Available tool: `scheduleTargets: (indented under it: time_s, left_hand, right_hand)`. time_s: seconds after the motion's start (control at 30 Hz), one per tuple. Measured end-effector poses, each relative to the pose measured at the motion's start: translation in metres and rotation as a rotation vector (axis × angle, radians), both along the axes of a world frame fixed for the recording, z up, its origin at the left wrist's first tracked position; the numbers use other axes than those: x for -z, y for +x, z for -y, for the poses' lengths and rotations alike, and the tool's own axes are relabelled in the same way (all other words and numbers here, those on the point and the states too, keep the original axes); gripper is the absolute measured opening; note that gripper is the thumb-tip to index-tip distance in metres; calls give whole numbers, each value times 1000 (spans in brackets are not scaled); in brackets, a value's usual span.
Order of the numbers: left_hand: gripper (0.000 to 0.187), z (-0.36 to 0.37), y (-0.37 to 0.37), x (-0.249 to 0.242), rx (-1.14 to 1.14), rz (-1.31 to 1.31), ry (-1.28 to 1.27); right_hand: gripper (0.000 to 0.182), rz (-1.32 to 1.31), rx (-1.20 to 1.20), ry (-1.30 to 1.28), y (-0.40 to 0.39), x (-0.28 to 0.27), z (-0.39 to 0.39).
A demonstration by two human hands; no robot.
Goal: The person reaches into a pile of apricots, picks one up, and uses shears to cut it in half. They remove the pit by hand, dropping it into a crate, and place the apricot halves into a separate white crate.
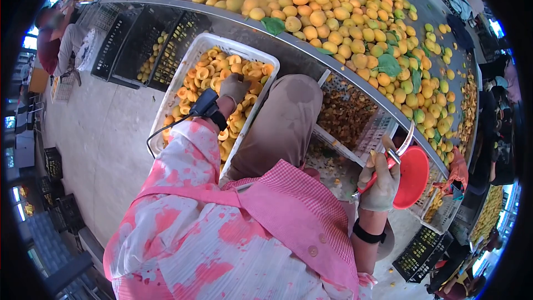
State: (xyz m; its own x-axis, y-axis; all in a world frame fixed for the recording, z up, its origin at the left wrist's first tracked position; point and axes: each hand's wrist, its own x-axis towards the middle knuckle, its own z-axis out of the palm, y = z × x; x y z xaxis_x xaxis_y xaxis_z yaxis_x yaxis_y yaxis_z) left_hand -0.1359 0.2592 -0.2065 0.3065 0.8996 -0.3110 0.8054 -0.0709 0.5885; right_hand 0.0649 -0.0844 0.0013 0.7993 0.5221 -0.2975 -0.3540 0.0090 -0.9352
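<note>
My left hand (235, 89), in a pale work glove, is down in a white plastic crate (267, 86) of apricot halves (206, 78). Its fingers are curled among the halves; whatever they hold is hidden. Held up at the right, my gloved right hand (381, 182) is closed around red-handled pruning shears (392, 161). Their curved metal blade points up and away from me. Just beside this hand is a red bowl (413, 178). Whole apricots (333, 22) are heaped on the metal-edged table (300, 43) beyond both hands.
Between my knee and the table, a crate (383, 133) holds brown pits or scraps (345, 112). Black crates (133, 50) stand left of the white one. Another black crate (419, 253) is at lower right. A person (55, 44) sits far left; others are along the right.
</note>
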Motion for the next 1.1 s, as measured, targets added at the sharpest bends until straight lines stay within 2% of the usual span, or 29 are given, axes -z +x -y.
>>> scheduleTargets:
  time_s: [0.03, 0.17, 0.23, 0.37, 0.43, 0.5, 0.53, 0.6, 0.63, 0.67, 0.7, 0.73, 0.8, 0.83, 0.9, 0.93, 1.07, 1.1]
  left_hand:
    - [45, -3, -2, 16, 14, -105, 36]
    - [43, 0, -5, 26, 32, -73, -108]
    - [34, 5, -6, 21, 225, -183, -21]
    - [31, 13, -10, 28, 375, -312, 39]
    - [33, 3, -13, 45, 524, -351, 27]
    - [30, -2, -26, 74, 640, -328, -33]
    - [29, 10, -17, 47, 557, -288, 32]
    - [29, 6, -18, 55, 592, -203, 60]
    - [30, -9, -22, 72, 679, -285, 1]
    - [33, -19, -32, 103, 566, -234, 128]
    - [36, -40, -41, 131, 806, -268, 268]
    - [39, -35, -39, 110, 615, -110, -7]
    - [42, -36, -27, 69, 589, -271, 59]
    - [42, -35, -18, 53, 604, -273, 67]
    - [41, -36, -3, 26, 448, -206, 153]
    - [41, -32, 8, 7, 457, -211, 160]
    - [29, -15, 54, -52, 370, 166, 376]
    - [27, 1, 71, -83, 371, 220, 342]
  right_hand:
    - [43, 5, 3, -14, 0, 0, 0]
    - [42, 2, 14, -7, 0, -2, 1]
    - [41, -4, 17, 5, -1, -1, 2]
    - [39, -2, 18, -32, -1, -1, 2]
    - [38, 7, 15, -17, 0, 5, 3]
    - [37, -12, 0, -12, 3, 0, 3]
    - [36, -40, 6, -21, 3, -6, 3]
    - [35, -61, 29, -43, 5, -4, 8]
    - [34, -84, 29, -52, 8, -4, 12]
    - [33, -112, 15, -60, 10, -5, 16]
    - [32, -140, 37, -51, 11, -8, 19]
    - [30, -137, 49, -58, 14, -2, 22]
    - [30, -163, 75, -14, 20, 14, 29]
    - [30, -164, 91, -6, 22, 15, 31]
    - [25, -221, 113, -51, 25, 18, 34]
    - [25, -226, 122, -43, 27, 21, 35]
    - [28, -232, 139, -75, 36, 51, 44]
    - [30, -219, 152, -76, 38, 51, 45]
